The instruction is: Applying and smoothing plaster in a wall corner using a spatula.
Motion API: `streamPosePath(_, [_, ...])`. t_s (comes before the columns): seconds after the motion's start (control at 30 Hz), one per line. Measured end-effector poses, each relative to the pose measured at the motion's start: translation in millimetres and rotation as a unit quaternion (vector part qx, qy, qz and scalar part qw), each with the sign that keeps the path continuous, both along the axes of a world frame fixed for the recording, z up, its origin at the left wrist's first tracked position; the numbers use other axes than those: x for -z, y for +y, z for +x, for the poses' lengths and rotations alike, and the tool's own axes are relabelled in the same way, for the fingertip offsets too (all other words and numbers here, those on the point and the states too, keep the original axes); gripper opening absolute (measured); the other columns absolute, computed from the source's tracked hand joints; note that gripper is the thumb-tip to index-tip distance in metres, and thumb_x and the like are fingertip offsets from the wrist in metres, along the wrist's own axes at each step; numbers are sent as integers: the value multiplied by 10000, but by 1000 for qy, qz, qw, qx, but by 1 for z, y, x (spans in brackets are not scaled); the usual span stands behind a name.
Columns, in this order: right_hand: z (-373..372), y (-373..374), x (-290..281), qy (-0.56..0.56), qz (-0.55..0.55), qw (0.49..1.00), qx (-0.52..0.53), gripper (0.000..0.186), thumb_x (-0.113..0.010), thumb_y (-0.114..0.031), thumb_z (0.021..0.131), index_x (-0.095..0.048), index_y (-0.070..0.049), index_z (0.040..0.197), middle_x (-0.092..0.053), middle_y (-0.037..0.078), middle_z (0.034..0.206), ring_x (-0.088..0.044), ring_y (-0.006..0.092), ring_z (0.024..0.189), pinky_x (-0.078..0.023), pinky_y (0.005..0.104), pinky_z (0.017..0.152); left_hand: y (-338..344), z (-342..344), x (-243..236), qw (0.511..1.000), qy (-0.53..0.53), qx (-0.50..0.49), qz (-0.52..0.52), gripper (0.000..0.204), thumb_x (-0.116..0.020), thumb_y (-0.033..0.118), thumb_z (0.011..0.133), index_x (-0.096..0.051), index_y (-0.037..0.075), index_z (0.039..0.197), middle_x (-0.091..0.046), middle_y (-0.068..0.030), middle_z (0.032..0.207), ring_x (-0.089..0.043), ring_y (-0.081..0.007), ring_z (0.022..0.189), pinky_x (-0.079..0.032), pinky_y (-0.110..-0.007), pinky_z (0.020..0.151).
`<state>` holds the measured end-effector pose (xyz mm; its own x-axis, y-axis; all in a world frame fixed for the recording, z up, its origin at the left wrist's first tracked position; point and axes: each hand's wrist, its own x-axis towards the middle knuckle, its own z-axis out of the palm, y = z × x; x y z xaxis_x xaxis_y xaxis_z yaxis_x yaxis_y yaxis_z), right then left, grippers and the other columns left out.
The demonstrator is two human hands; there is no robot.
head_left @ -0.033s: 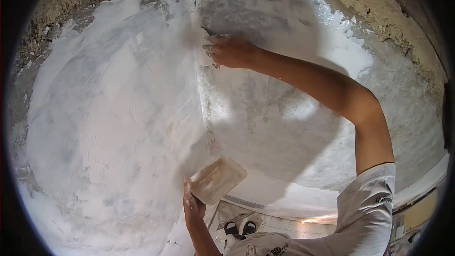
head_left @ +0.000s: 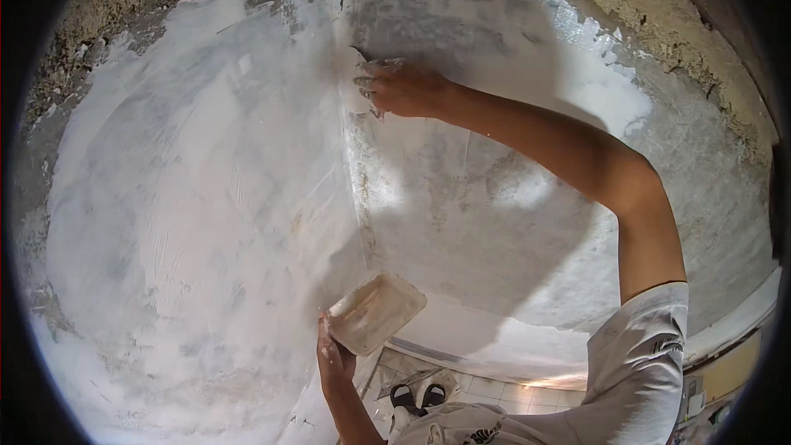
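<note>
High in the corner, my right hand (head_left: 405,89) is closed around a thin, pale scraper (head_left: 353,78), pressed against the wall. Its fingers are smeared with white paste, and much of the tool is hidden behind them and blends into the plaster. Lower down, my left hand (head_left: 334,356) grips the edge of a shallow rectangular plastic tub (head_left: 377,315). The tub is tilted, with pale residue over its inside. White paste also marks the left thumb and palm.
The left wall (head_left: 189,222) is coated mostly white; the right wall (head_left: 470,206) is greyer and patchy. Rough bare masonry (head_left: 659,33) runs along the top. Below lie a tiled floor (head_left: 486,387) and my dark sandals (head_left: 418,396). Assorted items (head_left: 713,391) sit at the lower right.
</note>
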<state>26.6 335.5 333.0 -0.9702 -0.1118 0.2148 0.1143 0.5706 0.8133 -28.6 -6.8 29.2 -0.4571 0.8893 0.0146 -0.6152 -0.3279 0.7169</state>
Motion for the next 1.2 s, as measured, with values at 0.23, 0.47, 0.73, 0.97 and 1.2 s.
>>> streamPosePath(0.23, [48,-11,1,-13,-3,998,68,292,-586,-252,849,-649,-58,1058,-551,24,1258,-401,190,1276,-445,286,978,5,-1,9,991,69,-63,91,608,-334,484,979,-367,-7,1335,-471,-162,1311,-483,-272,1198,-405,-428,1001])
streamPosePath(0.47, [167,-20,7,33,11,996,86,365,-593,-281,838,-610,-116,1162,-500,-48,1340,-428,154,1266,-415,290,1024,44,26,-4,996,44,36,68,613,-366,476,974,-368,-17,1338,-476,-168,1305,-481,-264,1201,-403,-421,1002])
streamPosePath(0.73, [331,-50,20,34,17,978,203,449,-592,-161,768,-585,-178,1216,-401,-89,1429,-350,137,1332,-401,285,1046,96,53,15,978,57,194,49,995,-609,568,809,-123,-20,1447,-329,-163,1417,-396,-304,1273,-357,-463,1054])
streamPosePath(0.97, [442,-93,33,54,71,947,309,490,-586,-216,801,-513,-230,1285,-344,-112,1458,-337,130,1336,-437,251,1025,109,80,10,964,60,250,62,1132,-692,580,723,-43,30,1470,-299,-182,1433,-372,-311,1292,-350,-459,1063])
streamPosePath(1.2, [473,-122,17,72,31,971,226,495,-623,-166,760,-532,-210,1245,-427,-84,1403,-416,153,1284,-492,309,1002,113,84,23,959,52,270,74,1071,-664,555,769,-55,16,1466,-313,-179,1431,-386,-311,1287,-362,-452,1058])
